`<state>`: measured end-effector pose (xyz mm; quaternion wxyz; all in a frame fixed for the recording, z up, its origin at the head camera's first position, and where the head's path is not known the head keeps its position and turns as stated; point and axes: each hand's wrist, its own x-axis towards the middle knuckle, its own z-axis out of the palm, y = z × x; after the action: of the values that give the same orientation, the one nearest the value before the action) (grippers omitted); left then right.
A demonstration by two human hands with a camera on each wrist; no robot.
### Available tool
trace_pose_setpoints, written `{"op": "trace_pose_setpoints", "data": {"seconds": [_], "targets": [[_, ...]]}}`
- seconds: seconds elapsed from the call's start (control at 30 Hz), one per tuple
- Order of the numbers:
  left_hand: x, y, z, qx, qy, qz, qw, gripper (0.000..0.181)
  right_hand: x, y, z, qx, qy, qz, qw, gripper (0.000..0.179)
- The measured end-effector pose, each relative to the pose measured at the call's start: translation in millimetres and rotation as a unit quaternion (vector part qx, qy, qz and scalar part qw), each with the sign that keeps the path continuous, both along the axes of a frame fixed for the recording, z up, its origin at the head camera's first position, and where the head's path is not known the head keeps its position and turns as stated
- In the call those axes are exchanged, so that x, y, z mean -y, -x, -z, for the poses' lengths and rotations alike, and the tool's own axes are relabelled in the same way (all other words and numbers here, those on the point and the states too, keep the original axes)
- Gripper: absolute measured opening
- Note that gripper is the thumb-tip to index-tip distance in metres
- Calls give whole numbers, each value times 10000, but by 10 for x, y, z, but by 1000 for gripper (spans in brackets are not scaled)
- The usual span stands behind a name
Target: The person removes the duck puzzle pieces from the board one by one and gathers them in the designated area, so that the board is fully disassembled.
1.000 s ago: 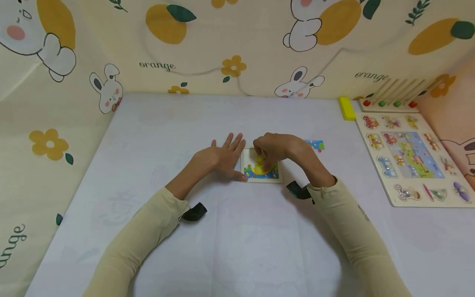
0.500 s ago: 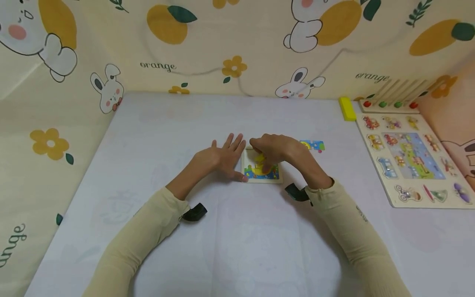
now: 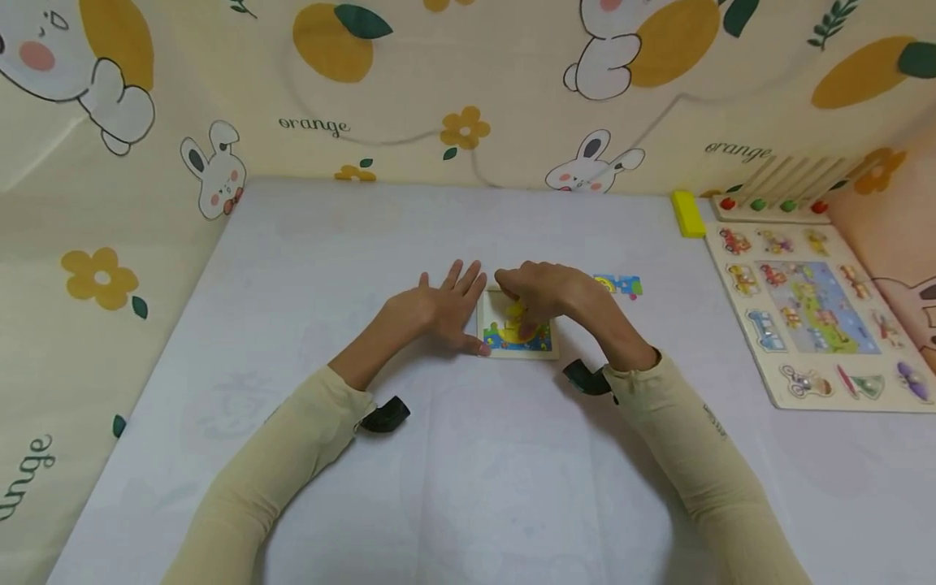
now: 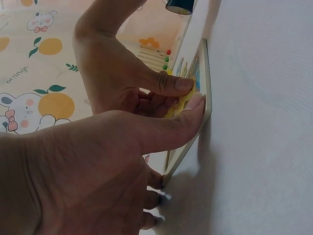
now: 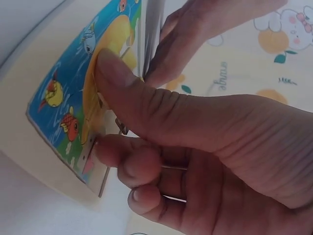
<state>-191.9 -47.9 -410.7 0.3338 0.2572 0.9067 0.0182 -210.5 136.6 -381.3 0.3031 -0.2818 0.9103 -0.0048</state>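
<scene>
A small wooden jigsaw tray (image 3: 521,355) lies flat on the white tabletop between the hands. Its lower part shows a blue underwater scene with fish (image 5: 54,93). My left hand (image 3: 439,313) rests at the tray's left side with fingers spread, its thumb on the near left corner. Over the right half is my right hand (image 3: 548,292), thumb and curled fingers pinching a yellow puzzle piece (image 4: 182,104) at the picture. The right hand hides part of the tray. Beyond it lie loose blue and yellow puzzle pieces (image 3: 625,284).
On the right lies a large picture puzzle board (image 3: 753,374) with vehicles and toys. Behind it stands a pegged wooden rack (image 3: 771,213) with red and green beads. A yellow block (image 3: 687,214) sits by the back edge, before a patterned cloth backdrop (image 3: 409,97).
The right hand has shifted slightly and turned over the tray, uncovering more of the loose pieces behind it. The left hand stays put; the head view moves a little.
</scene>
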Motion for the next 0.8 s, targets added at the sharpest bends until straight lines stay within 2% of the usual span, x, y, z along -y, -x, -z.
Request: {"op": "trace_pose_setpoints", "data": {"seconds": [0.2, 0.37, 0.6, 0.8], "targets": [[-5, -2, -7, 8, 2, 0, 10000, 119, -39, 19, -31, 101, 323, -99, 9994, 48], [-11, 2, -15, 36, 21, -16, 10000, 118, -109, 49, -63, 250, 865, -290, 9955, 33], [-4, 13, -12, 61, 16, -41, 10000, 119, -172, 84, -95, 822, 1471, -287, 9853, 17], [-3, 14, 1, 48, 24, -45, 10000, 120, -201, 85, -140, 951, 1730, -179, 9802, 15]]}}
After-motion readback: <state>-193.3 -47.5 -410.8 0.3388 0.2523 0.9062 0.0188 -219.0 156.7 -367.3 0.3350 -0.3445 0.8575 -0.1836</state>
